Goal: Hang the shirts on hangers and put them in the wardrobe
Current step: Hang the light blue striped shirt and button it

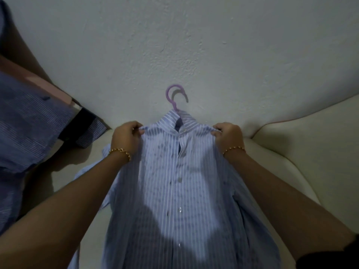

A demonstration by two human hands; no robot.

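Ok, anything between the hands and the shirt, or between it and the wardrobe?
Nothing does: the left hand and right hand each grip a shoulder of the striped shirt, its purple hanger hook above the collar. The wardrobe is out of view, so that path is unknown.

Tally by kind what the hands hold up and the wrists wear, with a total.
Striped shirt: 1
Purple hanger, only its hook showing above the collar: 1
Gold bracelets, one on each wrist: 2
Total: 4
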